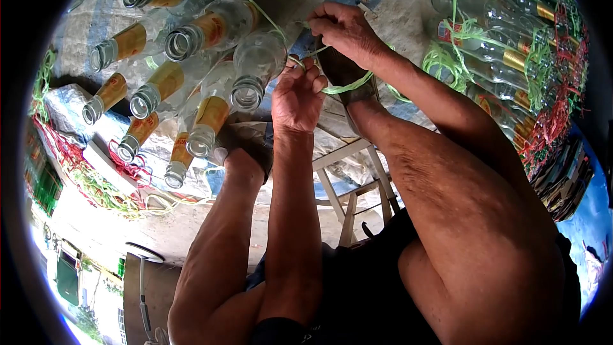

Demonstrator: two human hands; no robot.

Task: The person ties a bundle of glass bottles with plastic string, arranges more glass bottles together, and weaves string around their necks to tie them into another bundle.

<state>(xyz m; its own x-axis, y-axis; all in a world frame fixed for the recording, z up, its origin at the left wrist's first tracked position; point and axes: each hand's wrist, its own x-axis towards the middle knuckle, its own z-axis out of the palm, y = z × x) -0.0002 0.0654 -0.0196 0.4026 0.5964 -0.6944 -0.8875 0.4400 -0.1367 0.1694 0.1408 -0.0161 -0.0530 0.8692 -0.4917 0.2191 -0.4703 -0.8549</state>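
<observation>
Beside a group of clear glass bottles (pixel 220 25) with orange labels, my left hand (pixel 298 97) has its fingers curled round a green plastic string (pixel 350 87). The bottles lie with their open mouths towards me, and the string runs along their right side. My right hand (pixel 341 30) is up and to the right of the left one, thumb and fingers pinched on a strand of the same string. A length of string spans the short gap between the two hands. Part of the string loops below my right wrist.
Tied bottles (pixel 491 57) with green string lie at the right, beside a heap of red and green string (pixel 559 89). More tangled string (pixel 96 182) lies at the left. Between my legs stands a small metal-framed stool (pixel 345 152). My shoes rest on the sheet.
</observation>
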